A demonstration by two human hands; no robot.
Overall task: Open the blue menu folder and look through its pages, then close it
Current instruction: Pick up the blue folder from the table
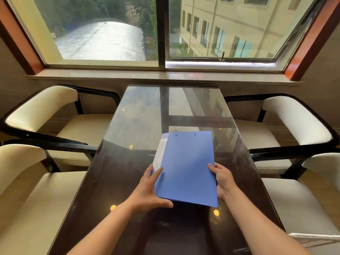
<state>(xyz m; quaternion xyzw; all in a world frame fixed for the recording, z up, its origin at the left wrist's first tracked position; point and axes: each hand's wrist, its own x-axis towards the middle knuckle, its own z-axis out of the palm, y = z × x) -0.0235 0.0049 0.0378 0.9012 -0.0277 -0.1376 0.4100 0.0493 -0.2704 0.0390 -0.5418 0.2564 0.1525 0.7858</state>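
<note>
The blue menu folder (pixel 185 168) is closed and held just above the dark glass-topped table (pixel 128 144), its near edge lifted. A strip of pale pages shows along its left side. My left hand (pixel 149 190) grips the folder's near-left corner, thumb under the near edge and fingers on the cover. My right hand (pixel 223 179) holds the right edge, thumb on top and fingers hidden beneath.
Cream upholstered chairs with black frames stand on both sides of the table: two on the left (pixel 36 111) and two on the right (pixel 298 118). A window sill (pixel 165 76) and a large window lie beyond the table's far end.
</note>
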